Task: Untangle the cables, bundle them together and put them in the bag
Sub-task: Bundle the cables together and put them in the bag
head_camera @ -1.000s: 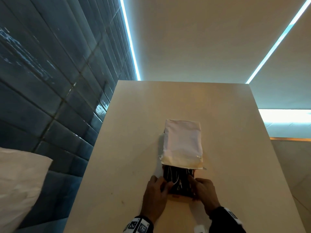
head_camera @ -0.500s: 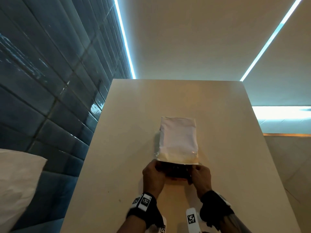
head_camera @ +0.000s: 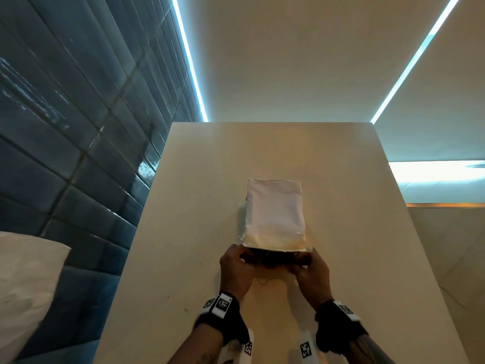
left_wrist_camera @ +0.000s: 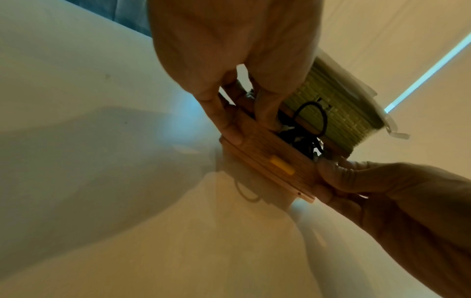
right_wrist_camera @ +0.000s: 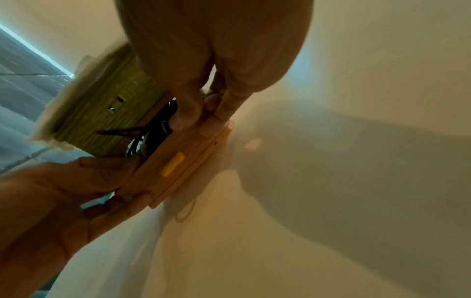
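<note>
Both hands pinch the mouth of the bag [head_camera: 275,216], one at each corner of its near edge: the left hand [head_camera: 236,271] has its thumb on the tan closure flap [left_wrist_camera: 275,161] and its fingers [left_wrist_camera: 265,104] curled over the opposite lip, and the right hand [head_camera: 312,274] mirrors this pinch at the other corner, fingertips [right_wrist_camera: 186,115] pressed on the flap. Between the two grips the mouth gapes, and the black cables [left_wrist_camera: 305,129] lie inside it, one loop rising against the ribbed green inner wall; a plug end [right_wrist_camera: 163,127] shows just beside the right thumb. A small yellow tab [right_wrist_camera: 173,163] sits at the middle of the flap, between the hands. Beyond the grip the pale body of the bag extends away from the person, flat on the beige tabletop [head_camera: 196,206]. Farther out, dark blue wall tiles [head_camera: 65,127] stand left of the tabletop, with a white cushion [head_camera: 23,285] below them.
</note>
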Motion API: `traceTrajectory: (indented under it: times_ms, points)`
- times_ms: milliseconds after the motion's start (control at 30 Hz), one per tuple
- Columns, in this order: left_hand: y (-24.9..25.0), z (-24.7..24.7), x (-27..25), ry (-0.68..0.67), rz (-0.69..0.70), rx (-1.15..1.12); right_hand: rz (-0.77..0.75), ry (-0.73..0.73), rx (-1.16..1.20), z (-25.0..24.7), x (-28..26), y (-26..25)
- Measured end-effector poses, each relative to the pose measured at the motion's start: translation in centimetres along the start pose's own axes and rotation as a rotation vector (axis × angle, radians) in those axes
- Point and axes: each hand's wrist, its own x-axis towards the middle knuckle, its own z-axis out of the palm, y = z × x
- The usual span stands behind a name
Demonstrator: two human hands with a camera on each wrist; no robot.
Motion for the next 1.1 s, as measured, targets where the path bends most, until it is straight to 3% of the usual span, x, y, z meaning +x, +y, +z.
traceTrajectory:
  times_ms: [167,300,400,500,600,700,800,933,1100]
  points:
    - [-0.2,0.2,0.4,0.082,-0.038,-0.007,0.041,0.014,-0.011,-0.1,0.9,-0.3]
    - [0.1,-0.6,0.8,-0.02,-0.065,-0.076,0.001,-0.008,0.01,-0.2,1.0,-0.3]
    - [0.6,-1.3,0.4,-0.157,-0.096,-0.171,0.03,-0.114,0.026,-0.6,1.2,-0.7]
    - [0.6,-1.3,-0.3,-0.135,-0.102,-0.158,0.01,-0.07,0.018,-1.1,0.6,-0.7]
    - [0.0,-0.6,-0.4,-0.003,-0.033,-0.085,-0.164,0.079,-0.071,-0.9,-1.2,-0.8]
    - [-0.3,0.1,-0.5,0.084,0.022,-0.024,-0.449,-0.07,-0.186,-0.1,-2.4,-0.6]
    - [-0.7,0.0,-1.1,0.095,0.134,0.033,-0.571,-0.123,-0.252,0.3,-1.5,0.2]
    - [-1.6,-0.6,-1.4,-0.05,0.233,0.093,-0.543,-0.012,-0.296,1.1,-0.4,0.4]
    - [-1.8,-0.8,-0.9,-0.118,0.259,0.106,-0.229,0.084,-0.211,1.7,0.0,1.0]
